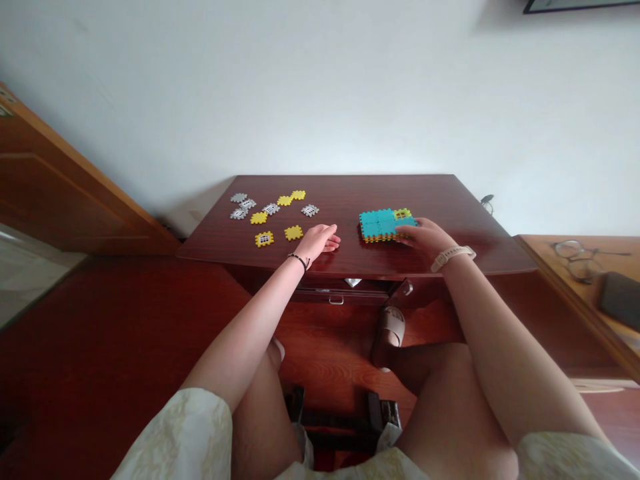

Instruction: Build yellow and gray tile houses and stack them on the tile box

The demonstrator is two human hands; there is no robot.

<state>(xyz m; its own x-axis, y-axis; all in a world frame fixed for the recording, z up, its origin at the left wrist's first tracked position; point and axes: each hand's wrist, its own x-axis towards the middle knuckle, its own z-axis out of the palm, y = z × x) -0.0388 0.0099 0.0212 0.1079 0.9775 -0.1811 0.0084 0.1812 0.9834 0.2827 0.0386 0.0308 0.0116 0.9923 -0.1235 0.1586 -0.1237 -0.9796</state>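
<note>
On the dark table lies a block of joined interlocking tiles [377,223], turquoise on top with yellow edges beneath and a yellow-green window tile [401,214] at its far right corner. My right hand [427,237] grips the block's right side, thumb on the turquoise top; its other fingers are mostly hidden. Left of the block, my left hand [317,242] is over the table with fingers stretched out, holding nothing. Nearest to it is a loose yellow tile [293,233]. Further left are a yellow tile with a white window [264,239] and a grey window tile [310,210].
Several more grey and yellow tiles [259,218] are scattered over the left of the table [345,187]. A white wall [340,93] stands behind it. To the right, glasses [583,260] and a black object [620,299] lie on a wooden surface. A drawer handle [336,301] shows below.
</note>
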